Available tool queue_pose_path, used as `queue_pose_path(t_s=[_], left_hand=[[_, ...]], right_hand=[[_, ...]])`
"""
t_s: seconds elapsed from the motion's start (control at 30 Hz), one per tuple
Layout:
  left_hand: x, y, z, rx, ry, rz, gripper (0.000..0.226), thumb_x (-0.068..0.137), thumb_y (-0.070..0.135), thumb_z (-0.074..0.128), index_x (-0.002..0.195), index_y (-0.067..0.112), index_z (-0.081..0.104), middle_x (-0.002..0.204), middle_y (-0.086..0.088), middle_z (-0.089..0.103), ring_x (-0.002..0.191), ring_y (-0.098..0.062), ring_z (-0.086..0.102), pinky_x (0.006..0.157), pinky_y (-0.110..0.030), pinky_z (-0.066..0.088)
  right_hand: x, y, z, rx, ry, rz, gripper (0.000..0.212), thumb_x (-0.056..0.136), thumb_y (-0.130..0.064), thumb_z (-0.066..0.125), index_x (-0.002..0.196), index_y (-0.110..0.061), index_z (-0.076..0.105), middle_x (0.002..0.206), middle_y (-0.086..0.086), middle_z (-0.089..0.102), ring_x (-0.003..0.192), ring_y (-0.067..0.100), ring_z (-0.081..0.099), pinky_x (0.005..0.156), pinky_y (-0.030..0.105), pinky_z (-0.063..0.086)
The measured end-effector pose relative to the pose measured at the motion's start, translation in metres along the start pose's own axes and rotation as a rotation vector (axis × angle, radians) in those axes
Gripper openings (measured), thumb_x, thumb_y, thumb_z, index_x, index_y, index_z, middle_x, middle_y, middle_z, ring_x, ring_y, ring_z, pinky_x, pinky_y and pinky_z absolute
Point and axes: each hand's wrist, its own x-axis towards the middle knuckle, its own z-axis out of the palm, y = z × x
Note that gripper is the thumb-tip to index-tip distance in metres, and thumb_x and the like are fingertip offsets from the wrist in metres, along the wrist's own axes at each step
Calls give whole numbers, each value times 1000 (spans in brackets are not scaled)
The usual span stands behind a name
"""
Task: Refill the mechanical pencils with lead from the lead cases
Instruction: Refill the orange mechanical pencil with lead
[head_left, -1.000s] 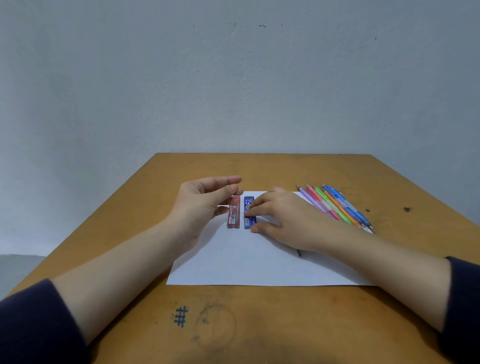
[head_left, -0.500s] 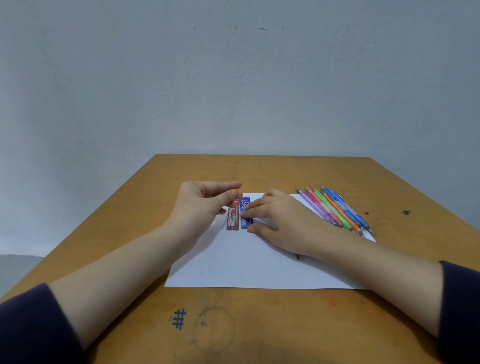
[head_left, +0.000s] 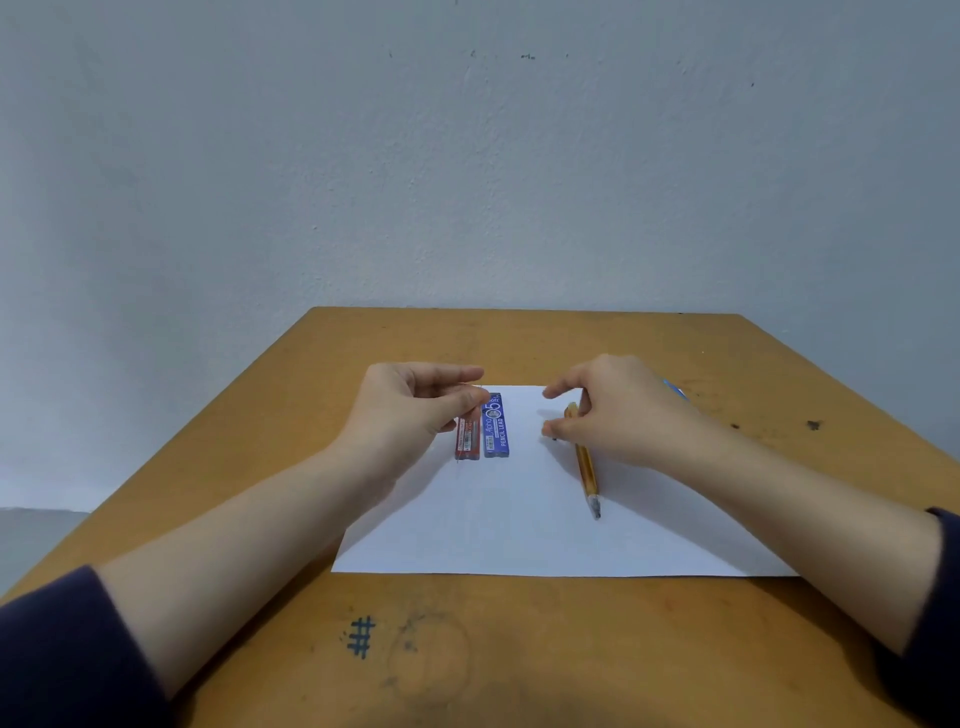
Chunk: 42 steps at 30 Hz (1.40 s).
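Head view. Left hand hovers over the far end of the red lead case, thumb against forefinger; whether anything is pinched cannot be told. Right hand curls round the far end of the orange pencil. The pencil lies on the white paper, long axis running away from the person, tip nearest them. The blue lead case lies just beside the red one, parallel. Bare paper separates cases and pencil; tabletop is exposed nearer.
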Motion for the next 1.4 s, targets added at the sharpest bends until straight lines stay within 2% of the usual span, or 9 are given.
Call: queue_pose_path(t_s=[0.17,0.33,0.43,0.53,0.63,0.77,1.07,1.27,1.4], left_hand=[[1,0,-1,0,27,-13,7,82,5,72,86,11,72,79,-5,75,62,1,64,57,-8,47],[1,0,-1,-14,23,-23,8,82,5,72,86,12,74,78,-4,74,62,2,63,57,-8,47],[0,1,-1,-29,8,-18,12,79,4,74,90,10,74,78,-2,74,63,3,64,56,-8,46],[-2,3,-1,-32,-11,3,17,78,1,74,92,11,73,79,-2,74,65,3,65,57,-8,46],[-2,4,-2,-57,-5,9,22,76,-2,74,93,11,70,82,-6,74,68,-3,69,57,-10,47],[-1,3,-1,-63,8,4,18,75,-2,75,90,8,71,76,-5,74,65,-3,68,56,-10,47],[-1,3,-1,53,28,88,10,80,4,73,84,13,75,75,-2,74,62,1,63,56,-8,44],[1,3,-4,231,58,270,23,82,9,73,77,31,72,79,-7,74,75,-28,64,70,-37,52],[2,2,-5,228,53,336,24,81,6,74,80,29,71,76,2,72,70,-8,60,63,-18,46]], right_hand=[[-7,-8,-5,-148,-69,119,54,79,-39,71,128,-21,57,113,-1,63,108,18,57,65,24,36],[-13,-13,-8,-138,-143,155,41,79,-14,60,119,-5,62,94,14,69,76,27,67,53,24,37],[-14,-12,-9,-92,-148,153,39,78,-15,61,116,-7,64,86,12,70,61,20,60,49,20,39],[-11,-13,-10,-15,-90,159,38,78,-20,65,115,-10,63,72,6,65,68,21,64,54,23,47],[-8,-10,-10,43,9,116,49,74,-21,69,121,-11,61,78,5,66,79,22,66,67,33,53],[-7,-11,-9,126,133,-14,63,73,-15,64,134,-27,52,66,-6,61,62,5,57,55,25,46],[-10,-10,-4,3,291,-239,38,80,-23,58,114,-35,66,82,-10,56,75,10,48,69,33,48],[-6,-6,-4,-18,324,-263,35,82,-20,59,114,-34,67,84,-9,51,77,9,47,71,33,48],[0,3,-1,-23,380,-289,36,82,-17,60,114,-32,68,87,-5,53,79,11,46,70,34,48]])
